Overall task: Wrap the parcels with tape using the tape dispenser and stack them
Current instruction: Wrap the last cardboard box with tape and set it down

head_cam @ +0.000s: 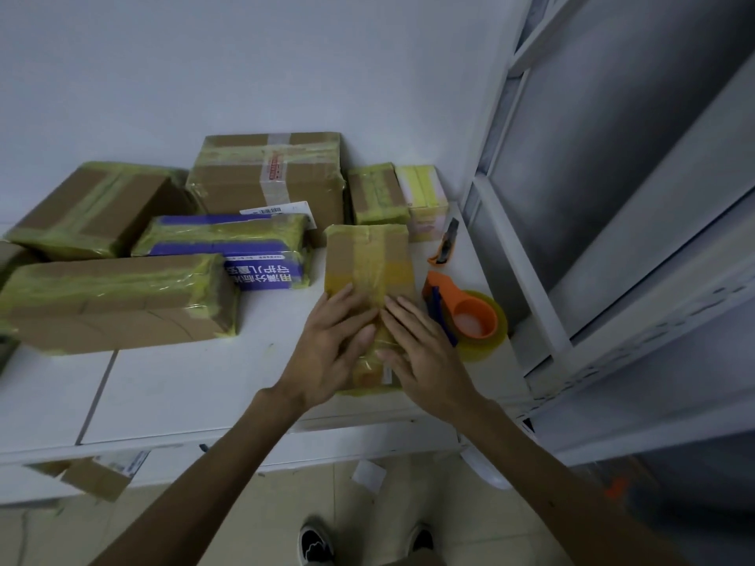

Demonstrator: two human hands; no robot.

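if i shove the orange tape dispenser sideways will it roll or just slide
Probably slides: the tape dispenser seems to lie with the roll's flat face on the table, which looks smooth. Likely stiff and light, being plastic round a hollow hub. Its blue part, next to the parcel, might catch on it.

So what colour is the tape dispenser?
The tape dispenser is orange with a dark blue part, seen in the head view.

One wide-angle view from the person's head looks forward and steeply down over a white table (184, 394) against a wall (245, 55). It sits close: the left hand (327, 345) and right hand (421, 353) lie mid-frame, with shoes (314, 543) at the bottom edge.
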